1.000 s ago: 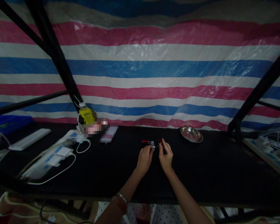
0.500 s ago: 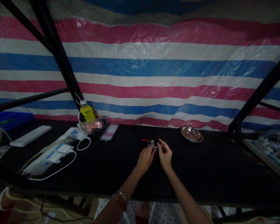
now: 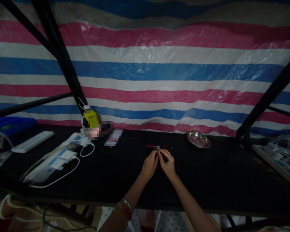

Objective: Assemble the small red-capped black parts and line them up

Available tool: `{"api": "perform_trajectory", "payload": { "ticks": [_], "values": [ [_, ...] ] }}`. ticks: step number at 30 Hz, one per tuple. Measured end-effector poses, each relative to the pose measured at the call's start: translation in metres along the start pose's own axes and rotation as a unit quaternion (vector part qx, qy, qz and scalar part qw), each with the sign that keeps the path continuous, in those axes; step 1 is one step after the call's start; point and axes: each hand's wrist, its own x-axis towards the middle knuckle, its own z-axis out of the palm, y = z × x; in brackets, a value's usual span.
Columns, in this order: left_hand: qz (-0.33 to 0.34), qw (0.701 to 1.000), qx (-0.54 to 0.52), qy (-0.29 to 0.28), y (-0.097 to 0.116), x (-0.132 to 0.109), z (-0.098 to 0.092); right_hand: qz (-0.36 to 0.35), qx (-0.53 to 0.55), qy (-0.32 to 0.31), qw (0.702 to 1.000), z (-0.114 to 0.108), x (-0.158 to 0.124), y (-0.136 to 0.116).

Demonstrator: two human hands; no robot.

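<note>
My left hand (image 3: 150,164) is closed over the black table, its fingers pinched round something small and mostly hidden. The fingertips of my right hand (image 3: 168,163) meet those of my left, also in a pinch, and cover whatever lies between them. Just beyond the fingers is a slim red-and-silver tube, perhaps a pen (image 3: 151,146). To its right, a small dark piece with a red part (image 3: 166,146) lies on the table. Both are too small and dim to name surely.
A round shiny metal dish (image 3: 198,139) sits at the back right. Toward the left are a phone (image 3: 113,138), a yellow bottle (image 3: 91,117), a white power strip (image 3: 50,161) with cables, and a blue tray (image 3: 12,125). Striped sheeting (image 3: 145,71) hangs behind the table.
My right hand has moved left, and its fingertips now touch those of my left hand. The dark-and-red piece now shows on the table beyond my right fingers.
</note>
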Motion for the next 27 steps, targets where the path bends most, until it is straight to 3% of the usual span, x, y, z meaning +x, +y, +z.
{"api": "perform_trajectory", "payload": {
  "ticks": [5, 9, 13, 20, 27],
  "values": [
    [0.006, 1.0, -0.008, 0.011, -0.001, 0.001, 0.001, 0.012, -0.014, 0.054, 0.998, -0.002, 0.001, 0.0],
    [0.032, 0.999, 0.011, 0.002, 0.0, 0.003, 0.001, 0.088, -0.016, 0.137, 0.986, -0.003, 0.001, 0.003],
    [0.048, 0.998, 0.047, 0.015, 0.001, 0.003, -0.001, 0.121, 0.002, 0.167, 0.979, -0.003, 0.002, 0.005],
    [0.021, 0.994, 0.104, 0.029, -0.001, 0.002, -0.003, 0.169, 0.073, 0.13, 0.974, -0.005, 0.007, 0.008],
    [-0.017, 0.991, 0.095, 0.092, -0.002, 0.003, -0.007, 0.23, 0.136, 0.045, 0.963, -0.01, 0.012, 0.024]
  ]
}}
